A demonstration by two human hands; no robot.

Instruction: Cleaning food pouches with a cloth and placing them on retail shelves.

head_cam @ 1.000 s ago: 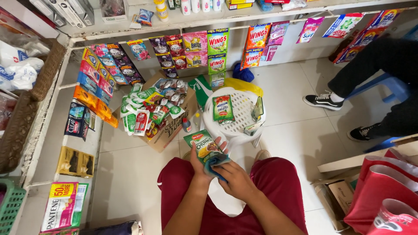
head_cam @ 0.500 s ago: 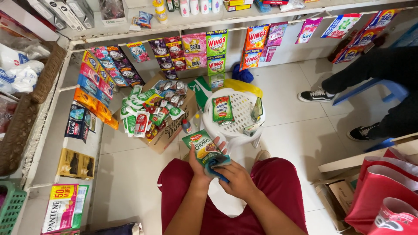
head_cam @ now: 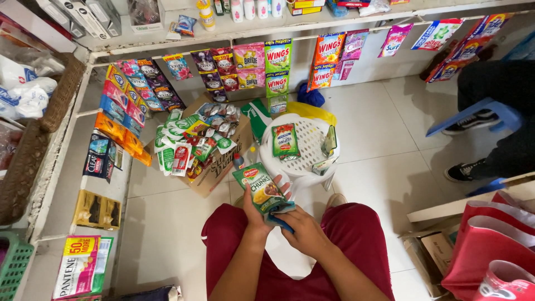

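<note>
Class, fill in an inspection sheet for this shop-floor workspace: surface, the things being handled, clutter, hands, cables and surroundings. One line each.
Surface: pale tiled floor; a white plastic stool stands in front of the seated person.
Things handled: a green pouch held upright, with a blue cloth at its lower end.
Clutter: open cardboard box heaped with sachets; one green packet lies on the stool.
Hands: left hand grips the pouch; right hand presses the cloth against it.
Cables: nothing seen.
Surroundings: sachet strips hang along a rail; red bags at right; another person's shoe near a blue seat.
</note>
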